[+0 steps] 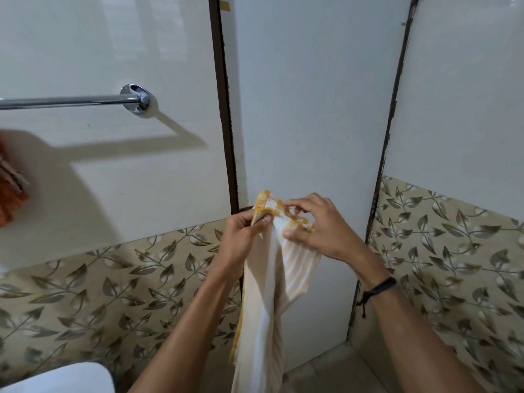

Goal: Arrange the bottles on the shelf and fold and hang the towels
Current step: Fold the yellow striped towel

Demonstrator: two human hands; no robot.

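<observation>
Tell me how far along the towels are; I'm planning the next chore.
Possibly done: an orange cloth hangs at the left edge. In hand: left hand and right hand pinch the top edge of a cream, yellow-bordered towel, mid-fold. Left: hanging it on the bare chrome towel bar. No bottles or shelf in view.

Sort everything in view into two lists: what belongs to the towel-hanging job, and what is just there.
Belongs to the job:
- yellow-and-white striped towel, pinched at its top edge by the left hand and right hand
- chrome towel bar, bare where it shows
- orange towel at the left edge

Just there:
- black wristband
- white fixture, bottom left
- leaf-patterned tiles
</observation>
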